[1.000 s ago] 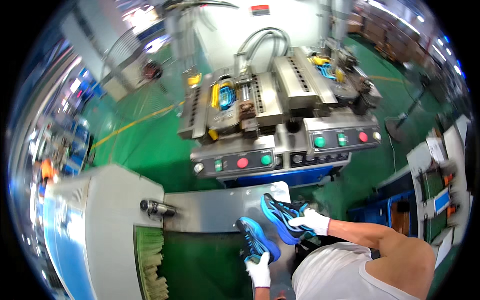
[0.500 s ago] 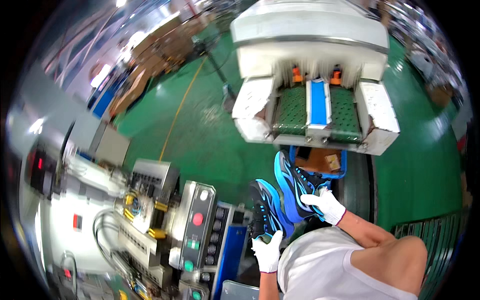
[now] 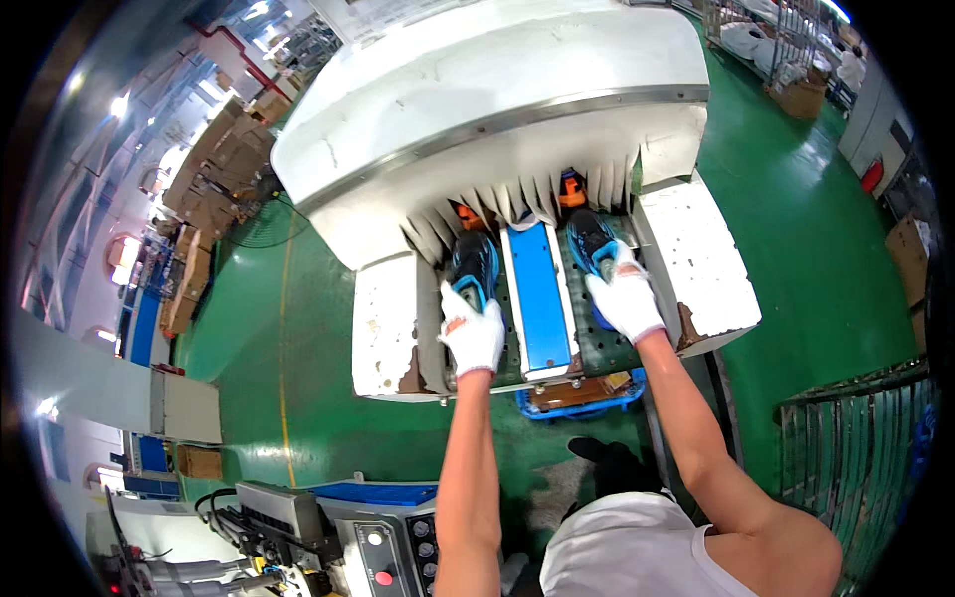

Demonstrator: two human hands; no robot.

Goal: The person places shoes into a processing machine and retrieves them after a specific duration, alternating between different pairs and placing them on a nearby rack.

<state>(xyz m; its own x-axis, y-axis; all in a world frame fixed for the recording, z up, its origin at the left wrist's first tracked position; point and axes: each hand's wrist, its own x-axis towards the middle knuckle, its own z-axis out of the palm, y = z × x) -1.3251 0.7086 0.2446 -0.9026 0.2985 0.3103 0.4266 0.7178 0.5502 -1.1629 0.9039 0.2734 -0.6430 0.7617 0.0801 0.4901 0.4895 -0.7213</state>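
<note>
My left hand [image 3: 472, 336], in a white glove, grips the heel end of a black sneaker with bright blue trim [image 3: 476, 261]. The matching sneaker [image 3: 591, 237] is held at its heel by my right hand [image 3: 627, 301], gloved too. Both shoes stand sole down, toes pointing away from me, on the two green perforated conveyor lanes [image 3: 509, 363] of a white machine [image 3: 477, 80]. Their toes are close to the hanging strips [image 3: 512, 199] of its opening. Further in, among the strips, show two orange-and-black objects [image 3: 572, 189]. My fingertips are partly hidden by the shoes.
A blue strip [image 3: 538, 298] divides the lanes, and white side walls [image 3: 390, 323] flank them. Under the machine's near edge sits a blue crate [image 3: 582, 398]. A control panel with knobs and buttons [image 3: 383, 547] stands at lower left, a metal rack [image 3: 846, 458] at right.
Both hands have moved forward and carried the shoes from in front of my body onto the machine's lanes. The shoes now stand apart, one per lane. My view has shifted closer to the machine.
</note>
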